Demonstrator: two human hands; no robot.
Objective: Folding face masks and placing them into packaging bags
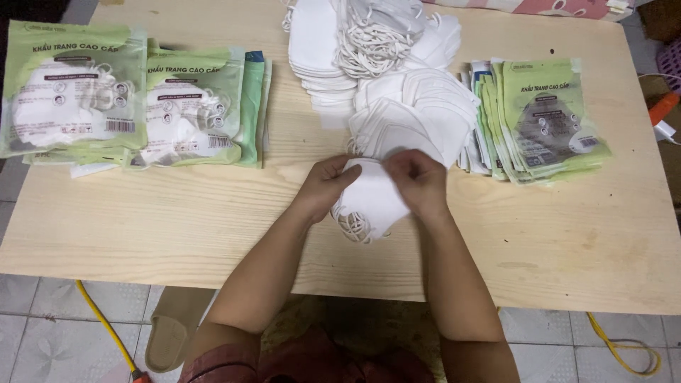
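Both of my hands hold a small stack of white folded face masks [372, 198] near the middle of the wooden table [177, 227]. My left hand [325, 183] grips the stack's left upper edge. My right hand [418, 181] pinches its right upper edge. White ear loops hang from the stack's lower side toward me. Just beyond my hands lies a fanned pile of loose white masks [418, 113].
Filled green-and-clear mask packets [78, 92] lie stacked at the far left. A pile of flat empty green packets [543, 120] sits at the right. More white masks with tangled loops [369, 39] lie at the back. A yellow cable [106, 326] and a sandal [170, 333] are on the tiled floor.
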